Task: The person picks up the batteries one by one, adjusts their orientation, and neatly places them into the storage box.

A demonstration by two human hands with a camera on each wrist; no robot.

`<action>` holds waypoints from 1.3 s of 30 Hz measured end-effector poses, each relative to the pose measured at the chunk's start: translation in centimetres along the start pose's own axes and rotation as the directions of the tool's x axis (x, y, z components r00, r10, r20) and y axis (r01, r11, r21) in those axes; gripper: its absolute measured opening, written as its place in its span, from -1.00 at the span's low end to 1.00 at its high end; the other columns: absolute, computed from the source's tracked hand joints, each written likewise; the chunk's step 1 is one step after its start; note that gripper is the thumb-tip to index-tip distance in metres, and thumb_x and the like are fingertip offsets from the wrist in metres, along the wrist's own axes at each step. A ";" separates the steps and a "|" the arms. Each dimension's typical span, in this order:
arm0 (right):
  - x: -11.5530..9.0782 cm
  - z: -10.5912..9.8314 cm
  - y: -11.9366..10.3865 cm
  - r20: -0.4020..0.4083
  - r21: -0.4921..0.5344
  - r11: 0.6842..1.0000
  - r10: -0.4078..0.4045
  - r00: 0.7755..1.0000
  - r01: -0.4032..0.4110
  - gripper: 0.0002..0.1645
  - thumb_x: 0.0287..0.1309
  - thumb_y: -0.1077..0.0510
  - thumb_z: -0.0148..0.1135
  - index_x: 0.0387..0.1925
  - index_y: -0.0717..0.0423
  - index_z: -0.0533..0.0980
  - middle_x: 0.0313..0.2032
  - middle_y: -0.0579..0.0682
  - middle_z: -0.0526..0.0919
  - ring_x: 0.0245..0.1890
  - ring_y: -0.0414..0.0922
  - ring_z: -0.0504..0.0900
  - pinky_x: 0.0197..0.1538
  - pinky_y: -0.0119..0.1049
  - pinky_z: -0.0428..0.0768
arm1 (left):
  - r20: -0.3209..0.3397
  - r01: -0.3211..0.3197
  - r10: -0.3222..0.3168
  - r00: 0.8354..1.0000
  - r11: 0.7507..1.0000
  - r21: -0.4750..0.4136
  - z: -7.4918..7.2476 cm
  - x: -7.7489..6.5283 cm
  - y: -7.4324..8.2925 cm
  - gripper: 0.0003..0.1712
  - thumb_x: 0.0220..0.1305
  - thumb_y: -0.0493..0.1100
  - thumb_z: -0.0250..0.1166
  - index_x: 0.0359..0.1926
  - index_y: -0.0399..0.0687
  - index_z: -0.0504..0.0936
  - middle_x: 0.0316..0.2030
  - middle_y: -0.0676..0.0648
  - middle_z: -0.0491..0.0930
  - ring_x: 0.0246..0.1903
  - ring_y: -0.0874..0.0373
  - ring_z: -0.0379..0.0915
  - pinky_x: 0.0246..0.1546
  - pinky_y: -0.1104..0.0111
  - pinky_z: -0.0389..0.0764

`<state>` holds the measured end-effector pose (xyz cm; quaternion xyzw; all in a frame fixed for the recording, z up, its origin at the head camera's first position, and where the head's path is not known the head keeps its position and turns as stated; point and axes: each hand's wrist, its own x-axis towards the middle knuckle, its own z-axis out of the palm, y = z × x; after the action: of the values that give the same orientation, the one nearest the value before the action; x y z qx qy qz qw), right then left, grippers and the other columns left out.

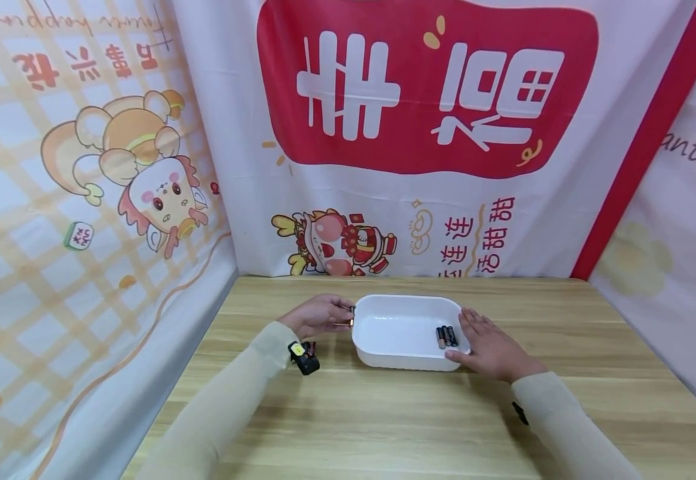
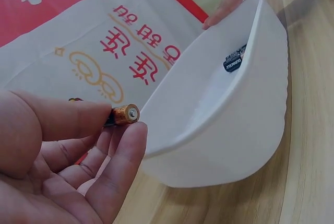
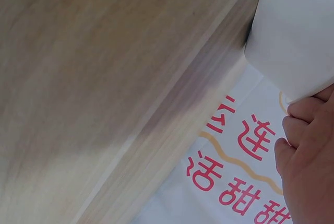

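My left hand (image 1: 322, 315) is at the left end of a white plastic box (image 1: 408, 362), pinching a battery between thumb and fingertips. In the left wrist view this battery (image 2: 124, 115) has a copper-coloured end facing the camera and a dark body, and it is close to the box rim. My right hand (image 1: 495, 347) holds the right end of the box, its thumb at the near corner of the rim and its fingers along the outer side. Several dark batteries (image 1: 447, 337) lie together inside the box, toward the right end; one shows DURACELL lettering.
The box stands on a wood-grain table (image 1: 384, 420). A printed cloth (image 1: 336, 220) hangs behind the table's far edge, and more cloth (image 1: 84, 267) closes the left side. A small dark and red item (image 1: 310, 348) shows beside the camera on my left wrist.
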<state>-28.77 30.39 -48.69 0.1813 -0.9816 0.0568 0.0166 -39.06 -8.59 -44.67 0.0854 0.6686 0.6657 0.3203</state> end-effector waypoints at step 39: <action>-0.1 0.2 0.0 -0.002 0.012 1.000 0.012 1.000 -0.012 0.25 0.18 -0.60 -0.21 0.46 0.34 -0.02 0.49 0.20 -0.08 0.47 0.16 -0.12 0.46 0.08 -0.05 | 0.039 0.007 -0.006 0.999 0.999 -0.038 5.9 3.6 1.4 -0.53 0.25 -0.43 0.24 0.20 -0.35 0.43 0.17 -0.46 0.39 -0.19 -0.03 0.62 -0.05 0.20 0.66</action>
<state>-28.71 30.43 -48.85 0.1755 -0.9823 0.0632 0.0161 -39.09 -1.57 -43.92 0.0902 0.6498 0.6753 0.3371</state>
